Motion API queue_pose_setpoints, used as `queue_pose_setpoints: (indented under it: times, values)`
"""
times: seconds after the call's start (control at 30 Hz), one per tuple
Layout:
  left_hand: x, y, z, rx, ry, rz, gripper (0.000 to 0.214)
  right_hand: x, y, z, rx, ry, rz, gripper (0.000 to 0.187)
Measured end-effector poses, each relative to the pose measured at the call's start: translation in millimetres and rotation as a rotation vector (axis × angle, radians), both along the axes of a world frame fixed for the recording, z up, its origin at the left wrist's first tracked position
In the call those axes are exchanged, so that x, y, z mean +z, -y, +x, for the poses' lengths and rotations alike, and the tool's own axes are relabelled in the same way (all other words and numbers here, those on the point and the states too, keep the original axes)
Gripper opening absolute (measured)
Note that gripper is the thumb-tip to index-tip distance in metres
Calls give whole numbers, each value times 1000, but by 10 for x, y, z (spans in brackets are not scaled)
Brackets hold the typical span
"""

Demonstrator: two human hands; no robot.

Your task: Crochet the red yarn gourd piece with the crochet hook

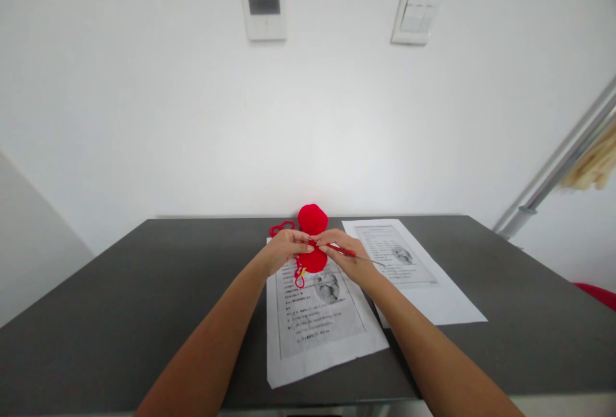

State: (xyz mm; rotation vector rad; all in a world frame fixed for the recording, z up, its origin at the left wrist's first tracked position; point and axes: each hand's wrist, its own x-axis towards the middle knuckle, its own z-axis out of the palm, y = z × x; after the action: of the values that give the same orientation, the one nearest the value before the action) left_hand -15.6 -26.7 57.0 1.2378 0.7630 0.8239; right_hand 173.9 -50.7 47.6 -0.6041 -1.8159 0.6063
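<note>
Bare forearms rise from the bottom edge of the frame and meet at the centre, where both hands close on a small red crochet piece (312,263) held just above the nearer printed sheet (312,333). The left hand (285,247) has its fingers pinched together on the piece's left side. The right hand (344,251) is closed around a crochet hook (360,257) with a red grip, whose thin metal shaft points to the lower right. Judging by its rounded bulk, the piece already has a fair number of rounds worked, and a yellow marker (303,271) hangs at its lower left beside a loose red tail. A good amount is left on the red yarn ball (312,218), which sits just behind the hands, and a loop of strand (280,228) lies to its left, so the work looks well begun but not closed off. A second printed sheet (433,295) lies to the right on the dark table (120,301). On the white wall above are a small display panel (264,9) and a switch plate (414,17). A metal pole (563,160) slants down the right side. The hook's tip and the live stitch are hidden behind the fingers, the sheets' text is too small to read, and a red object (599,293) is cut off by the right edge.
</note>
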Motion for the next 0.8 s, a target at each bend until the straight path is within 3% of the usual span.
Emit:
queue_pose_setpoints:
  times: [0.13, 0.43, 0.67, 0.73, 0.8]
  values:
    - [-19, -35, 0, 117, -101, 121, 33, -24, -7, 8, -45, -16, -91, 13]
    - [-23, 21, 113, 197, -24, 178, 54, -42, -11, -46, -90, -102, -104, 9]
    - [-93, 20, 210, 418, -229, 412, 48, -110, 0, -116, -233, 48, -81, 11]
    - [-99, 30, 242, 426, -188, 401, 47, -156, 4, -160, -248, 118, 8, 10]
    - [-94, 42, 260, 365, -61, 293, 47, -190, 8, -191, -277, 129, 154, 8]
